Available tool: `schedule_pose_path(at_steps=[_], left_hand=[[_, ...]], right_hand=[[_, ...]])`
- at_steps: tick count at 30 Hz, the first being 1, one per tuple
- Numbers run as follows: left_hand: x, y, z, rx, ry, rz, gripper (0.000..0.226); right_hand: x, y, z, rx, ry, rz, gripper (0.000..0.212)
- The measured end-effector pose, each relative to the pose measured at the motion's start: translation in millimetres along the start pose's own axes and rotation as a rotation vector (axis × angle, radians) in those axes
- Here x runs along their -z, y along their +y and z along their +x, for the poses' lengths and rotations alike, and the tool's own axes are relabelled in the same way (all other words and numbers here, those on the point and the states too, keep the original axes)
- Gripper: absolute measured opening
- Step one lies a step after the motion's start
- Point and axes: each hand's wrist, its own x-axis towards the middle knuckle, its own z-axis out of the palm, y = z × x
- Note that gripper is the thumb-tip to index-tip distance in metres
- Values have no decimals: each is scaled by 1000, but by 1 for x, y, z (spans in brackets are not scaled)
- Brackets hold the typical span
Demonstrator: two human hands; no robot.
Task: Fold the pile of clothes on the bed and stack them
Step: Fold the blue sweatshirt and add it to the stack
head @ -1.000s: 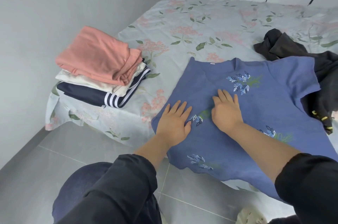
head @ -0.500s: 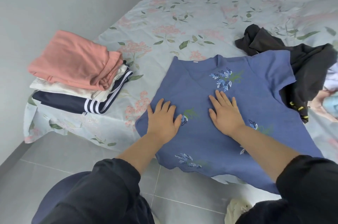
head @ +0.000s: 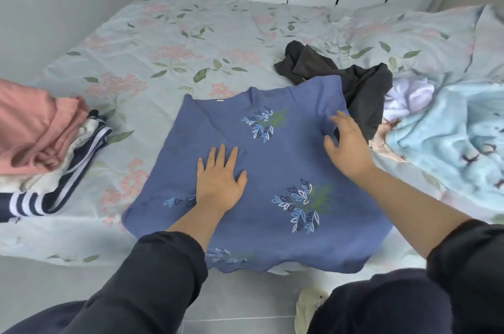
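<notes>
- Left hand (head: 221, 181), fingers flat, pins the blue shirt (head: 272, 164) spread on the bed (head: 169, 41).
- Right hand (head: 346, 148), fingers spread and empty, hovers at its sleeve (head: 316, 99).
- Next, likely: pinch sleeve, fold inward.

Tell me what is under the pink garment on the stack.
Under the pink garment a cream garment shows, then a navy striped garment. Their covered middles, and anything between them, cannot be seen.

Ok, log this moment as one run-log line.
left hand: flat on blue shirt | right hand: open at its sleeve | folded stack: left
</notes>
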Motion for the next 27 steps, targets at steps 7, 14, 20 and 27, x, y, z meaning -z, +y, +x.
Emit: schedule_pose_path(at_steps=[7, 14, 20, 27], left_hand=[[-2, -1, 0, -1, 30, -24, 64], [-1, -2, 0, 0, 43, -54, 63], [-2, -2, 0, -6, 55, -45, 63], [-3, -2, 0, -2, 62, -70, 62]], right_hand=[[12, -1, 78, -158, -19, 95, 51], [0, 18, 109, -653, -120, 33, 66], [3, 31, 115, -766, -59, 332, 58], [7, 17, 115, -660, 88, 529, 16]])
